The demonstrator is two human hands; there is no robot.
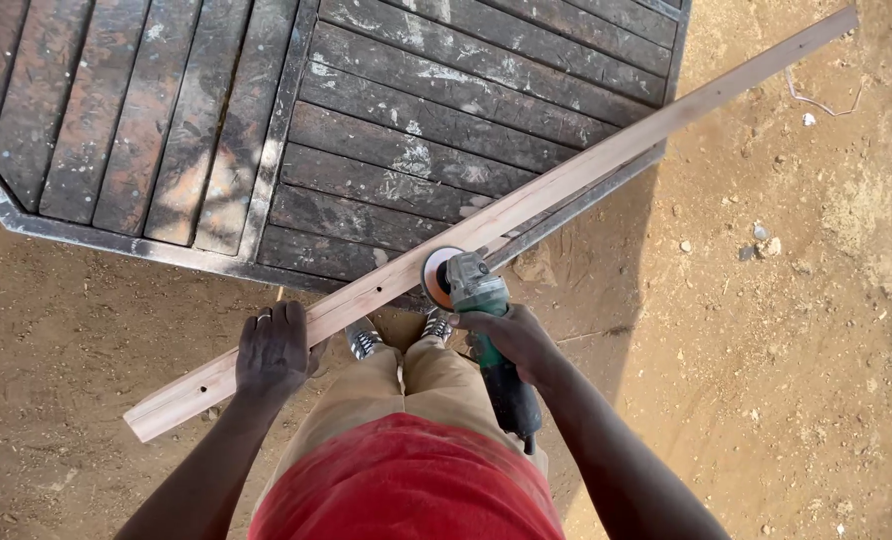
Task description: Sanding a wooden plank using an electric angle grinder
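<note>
Sandy dirt ground (pixel 786 330) filled the scene, with a paint-spattered dark slatted metal bench (pixel 416 140) at 12 o'clock. Long wooden plank (pixel 526 200) lay diagonally, from 8 o'clock up to 2 o'clock, resting on the bench corner, its lower end hanging free over the ground. Left hand (pixel 274 352) was closed over the plank near the lower end, pressing it steady. Right hand (pixel 511 340) was wrapped tight around a green angle grinder (pixel 486 330), whose orange sanding disc (pixel 440 276) touched the plank edge around mid-length. Judged progress: the plank surface looked pale and fairly clean both ways from the disc; how much was sanded could not be told. Small holes showed near the lower end.
</note>
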